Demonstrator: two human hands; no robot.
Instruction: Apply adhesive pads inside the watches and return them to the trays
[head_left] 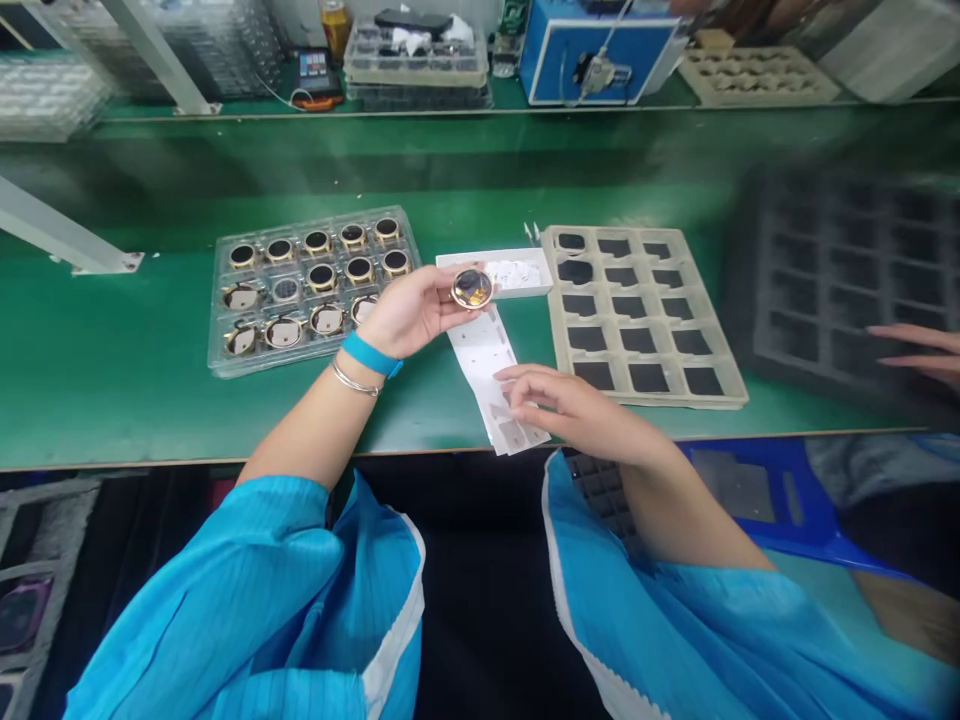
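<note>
My left hand [420, 312] is closed around a round, gold-rimmed watch case [472, 289], its dark, shiny inside facing up. My right hand [551, 402] is low over a white sheet of small labels [480, 350] near the table's front edge. Its index finger reaches out, and the other fingers curl toward the thumb; anything between them is too small to make out. A white open box [525, 272] with small white pieces lies just behind the held case. Left of my left hand, a clear plastic tray [217, 345] carries several gold-rimmed watch cases, some dark-faced, others showing pale inner sides.
A beige compartment tray [649, 393] lies right of the sheet, with dark round pieces in two far-left pockets. Farther right, a blurred black tray [795, 340] is beside another person's hand [922, 350]. A blue box [596, 55] stands on the back shelf; a white post [67, 230] rises at left.
</note>
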